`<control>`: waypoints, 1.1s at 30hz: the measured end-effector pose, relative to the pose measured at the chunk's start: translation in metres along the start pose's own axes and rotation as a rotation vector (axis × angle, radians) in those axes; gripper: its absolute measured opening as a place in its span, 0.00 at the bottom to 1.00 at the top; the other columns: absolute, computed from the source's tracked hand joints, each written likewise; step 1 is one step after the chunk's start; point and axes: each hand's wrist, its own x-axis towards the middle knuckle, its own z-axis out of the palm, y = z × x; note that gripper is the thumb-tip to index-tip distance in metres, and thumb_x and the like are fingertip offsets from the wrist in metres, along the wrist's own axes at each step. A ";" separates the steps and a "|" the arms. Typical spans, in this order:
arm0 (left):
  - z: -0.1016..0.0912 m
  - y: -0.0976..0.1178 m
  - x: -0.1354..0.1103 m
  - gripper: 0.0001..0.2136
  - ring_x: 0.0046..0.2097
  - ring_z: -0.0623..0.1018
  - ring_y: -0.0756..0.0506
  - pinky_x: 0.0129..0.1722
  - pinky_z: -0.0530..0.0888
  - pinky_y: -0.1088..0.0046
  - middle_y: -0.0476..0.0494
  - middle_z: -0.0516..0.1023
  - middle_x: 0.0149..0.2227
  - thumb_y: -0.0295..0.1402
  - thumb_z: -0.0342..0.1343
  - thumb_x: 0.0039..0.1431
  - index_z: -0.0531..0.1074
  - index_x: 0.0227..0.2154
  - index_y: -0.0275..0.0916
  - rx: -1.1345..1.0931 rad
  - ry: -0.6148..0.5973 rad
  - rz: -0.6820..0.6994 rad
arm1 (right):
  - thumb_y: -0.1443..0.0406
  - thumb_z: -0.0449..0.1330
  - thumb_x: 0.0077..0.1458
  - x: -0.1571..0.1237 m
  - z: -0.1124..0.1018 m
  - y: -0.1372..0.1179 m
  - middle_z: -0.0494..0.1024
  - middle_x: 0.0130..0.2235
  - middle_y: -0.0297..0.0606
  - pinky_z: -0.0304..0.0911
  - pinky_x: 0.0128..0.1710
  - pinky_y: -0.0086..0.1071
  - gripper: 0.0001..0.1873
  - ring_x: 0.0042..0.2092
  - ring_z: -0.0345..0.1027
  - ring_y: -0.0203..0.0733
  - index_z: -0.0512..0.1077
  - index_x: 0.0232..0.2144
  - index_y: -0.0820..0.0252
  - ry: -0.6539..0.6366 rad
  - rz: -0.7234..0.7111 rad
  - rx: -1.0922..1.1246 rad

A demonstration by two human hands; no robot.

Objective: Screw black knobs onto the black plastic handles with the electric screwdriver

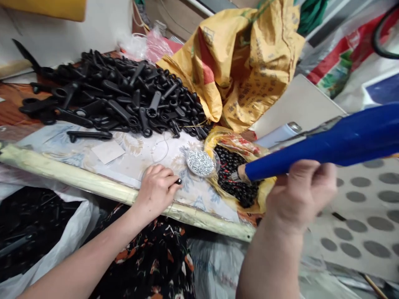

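My left hand (157, 189) rests on the floral cloth (140, 155) near the table's front edge, fingers closed in a pinch on a small black bead (178, 181). My right hand (301, 193) is raised at the right, fingers curled round something below a long blue tool (324, 147); what exactly it grips is hidden. The tool's pale tip (238, 176) points into a yellow bag of small black beads (237, 176). Just left of that bag sits a clear dish of tiny silver pieces (201, 162).
A big heap of black plastic handle-like parts (115, 97) covers the back of the table. A crumpled yellow woven sack (240, 62) stands behind the bead bag. A white bag with dark parts (34, 232) lies lower left; a grey spotted sheet (358, 216) at right.
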 end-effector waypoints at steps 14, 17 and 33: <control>0.000 0.004 0.000 0.05 0.39 0.72 0.43 0.40 0.65 0.62 0.48 0.78 0.32 0.28 0.65 0.57 0.78 0.26 0.39 -0.008 0.000 -0.045 | 0.56 0.68 0.48 -0.024 0.034 -0.037 0.69 0.23 0.29 0.67 0.25 0.32 0.15 0.22 0.65 0.35 0.70 0.30 0.60 -0.069 0.317 0.621; -0.001 0.006 0.000 0.04 0.39 0.71 0.43 0.40 0.65 0.62 0.48 0.77 0.31 0.29 0.65 0.57 0.78 0.27 0.38 -0.028 -0.024 -0.067 | 0.53 0.68 0.46 -0.030 0.048 -0.052 0.67 0.22 0.26 0.65 0.25 0.31 0.18 0.22 0.62 0.33 0.68 0.29 0.58 -0.141 0.403 0.791; -0.004 0.009 -0.002 0.08 0.36 0.67 0.44 0.39 0.64 0.63 0.48 0.74 0.28 0.27 0.64 0.58 0.74 0.24 0.36 -0.064 -0.019 -0.060 | 0.49 0.68 0.47 -0.038 0.076 -0.057 0.67 0.22 0.26 0.62 0.25 0.31 0.21 0.21 0.61 0.33 0.68 0.29 0.57 -0.297 0.330 0.912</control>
